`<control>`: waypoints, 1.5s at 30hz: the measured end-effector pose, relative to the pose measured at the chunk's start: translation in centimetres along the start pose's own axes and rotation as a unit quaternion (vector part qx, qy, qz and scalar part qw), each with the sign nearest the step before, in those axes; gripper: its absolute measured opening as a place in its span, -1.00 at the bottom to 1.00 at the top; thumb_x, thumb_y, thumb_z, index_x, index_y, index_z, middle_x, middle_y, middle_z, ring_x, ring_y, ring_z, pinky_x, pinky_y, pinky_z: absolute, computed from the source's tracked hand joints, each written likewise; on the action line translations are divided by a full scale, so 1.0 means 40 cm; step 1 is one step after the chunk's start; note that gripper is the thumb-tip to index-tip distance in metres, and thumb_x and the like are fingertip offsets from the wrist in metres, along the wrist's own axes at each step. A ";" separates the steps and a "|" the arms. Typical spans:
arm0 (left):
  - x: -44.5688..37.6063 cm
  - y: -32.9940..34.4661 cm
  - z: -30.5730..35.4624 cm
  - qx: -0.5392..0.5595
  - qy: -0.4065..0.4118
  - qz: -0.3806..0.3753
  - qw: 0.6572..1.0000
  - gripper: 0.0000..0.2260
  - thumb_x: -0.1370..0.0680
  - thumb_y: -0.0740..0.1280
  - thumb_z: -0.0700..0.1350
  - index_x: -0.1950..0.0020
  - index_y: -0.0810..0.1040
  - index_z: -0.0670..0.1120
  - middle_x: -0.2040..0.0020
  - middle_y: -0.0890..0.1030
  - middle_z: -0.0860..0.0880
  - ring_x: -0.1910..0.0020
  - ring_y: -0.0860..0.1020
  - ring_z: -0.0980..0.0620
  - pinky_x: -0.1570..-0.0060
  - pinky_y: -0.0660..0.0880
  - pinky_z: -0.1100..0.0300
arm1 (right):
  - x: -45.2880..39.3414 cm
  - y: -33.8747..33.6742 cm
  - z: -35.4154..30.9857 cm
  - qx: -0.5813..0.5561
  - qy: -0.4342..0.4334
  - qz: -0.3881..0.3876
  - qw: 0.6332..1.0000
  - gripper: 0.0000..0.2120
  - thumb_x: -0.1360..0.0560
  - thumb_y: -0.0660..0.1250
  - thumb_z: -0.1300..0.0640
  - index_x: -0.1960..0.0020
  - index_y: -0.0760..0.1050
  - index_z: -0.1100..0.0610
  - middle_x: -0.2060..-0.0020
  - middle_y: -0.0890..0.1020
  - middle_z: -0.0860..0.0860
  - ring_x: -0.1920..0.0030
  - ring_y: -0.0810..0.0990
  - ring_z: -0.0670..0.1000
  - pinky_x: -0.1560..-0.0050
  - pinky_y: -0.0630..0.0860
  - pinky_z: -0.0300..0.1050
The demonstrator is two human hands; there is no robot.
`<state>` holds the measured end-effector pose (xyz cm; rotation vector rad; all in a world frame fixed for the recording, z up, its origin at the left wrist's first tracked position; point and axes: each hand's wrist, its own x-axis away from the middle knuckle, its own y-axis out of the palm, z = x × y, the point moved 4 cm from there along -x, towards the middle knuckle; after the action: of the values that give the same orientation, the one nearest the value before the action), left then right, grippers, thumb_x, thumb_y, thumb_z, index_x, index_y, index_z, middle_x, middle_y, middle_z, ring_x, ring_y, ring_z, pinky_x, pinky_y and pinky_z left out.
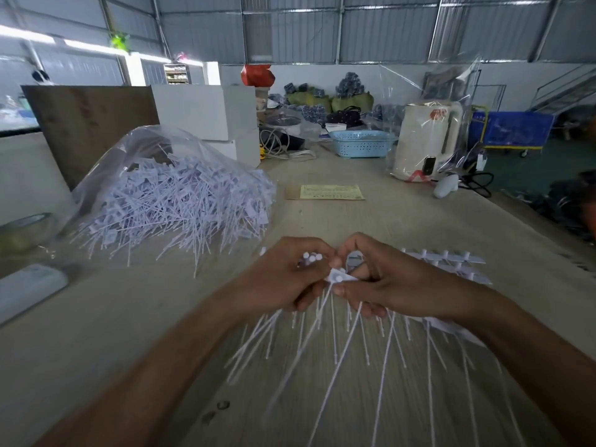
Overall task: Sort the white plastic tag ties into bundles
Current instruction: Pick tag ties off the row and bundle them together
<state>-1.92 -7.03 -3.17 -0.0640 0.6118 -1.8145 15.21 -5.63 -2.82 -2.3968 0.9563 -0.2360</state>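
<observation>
A big heap of loose white plastic tag ties spills from a clear plastic bag at the left of the wooden table. My left hand grips a bunch of tag ties, their round heads sticking up past my fingers and their thin tails fanning down toward me. My right hand pinches one tie's flat tag right beside that bunch. A row of tag ties lies flat on the table behind my right hand.
A tape roll and a white flat object lie at the left edge. A yellow paper slip, a white kettle, a blue basket and white boxes stand farther back.
</observation>
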 end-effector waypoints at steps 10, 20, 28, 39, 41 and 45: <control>0.002 0.034 -0.005 0.002 0.014 0.002 1.000 -0.78 -0.54 0.44 0.04 0.08 0.58 -0.11 0.46 0.55 -0.09 0.61 0.43 0.05 0.57 0.32 0.29 | -0.001 0.005 0.002 0.038 0.001 0.049 0.998 -0.66 -0.53 0.43 0.12 -0.12 0.27 0.05 0.40 0.61 0.03 0.36 0.56 0.05 0.36 0.48 -0.15; 0.004 -0.011 0.002 -0.076 0.085 0.076 0.991 -0.84 -0.46 0.55 -0.11 0.17 0.65 -0.17 0.47 0.55 0.16 0.55 0.47 0.26 0.49 0.34 0.42 | 0.015 -0.025 0.007 0.125 -0.025 0.039 0.991 -0.74 -0.59 0.31 0.00 0.13 0.53 0.18 0.44 0.51 0.02 0.39 0.50 -0.01 0.27 0.47 0.01; 0.001 -0.012 -0.005 -0.010 0.023 0.104 0.994 -0.89 -0.49 0.49 -0.16 0.24 0.67 -0.08 0.45 0.58 -0.11 0.57 0.48 0.01 0.52 0.35 0.27 | 0.033 -0.010 -0.009 0.223 -0.075 0.102 0.967 -0.81 -0.64 0.27 0.11 0.15 0.42 0.04 0.46 0.52 -0.10 0.49 0.48 -0.10 0.41 0.42 -0.14; 0.014 -0.027 0.044 -0.183 0.019 0.064 0.981 -0.89 -0.43 0.51 -0.20 0.29 0.67 -0.08 0.46 0.58 0.09 0.54 0.48 0.18 0.52 0.34 0.32 | 0.033 0.003 -0.012 0.214 -0.122 0.065 0.967 -0.87 -0.63 0.31 0.13 0.08 0.55 0.09 0.37 0.52 -0.02 0.38 0.48 0.02 0.28 0.42 0.06; 0.018 -0.005 0.059 -0.281 0.090 0.086 0.951 -0.87 -0.43 0.49 -0.17 0.29 0.61 -0.04 0.48 0.51 0.13 0.49 0.48 0.21 0.47 0.34 0.36 | 0.033 -0.008 -0.007 0.173 -0.120 0.057 0.976 -0.86 -0.62 0.32 0.17 0.11 0.55 0.14 0.38 0.49 0.08 0.37 0.45 0.11 0.27 0.41 0.06; 0.025 -0.026 0.055 -0.451 0.137 0.116 0.874 -0.87 -0.50 0.41 -0.17 0.19 0.49 -0.05 0.41 0.44 0.09 0.44 0.53 0.01 0.45 0.33 0.22 | 0.050 -0.026 -0.012 0.004 -0.123 0.005 0.992 -0.89 -0.63 0.31 0.19 0.04 0.57 0.17 0.40 0.48 0.02 0.42 0.40 -0.06 0.37 0.36 -0.19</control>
<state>-2.41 -8.53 -1.08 -0.3481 1.5661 -1.1789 17.11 -6.55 -1.93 -2.3456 0.8496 0.0594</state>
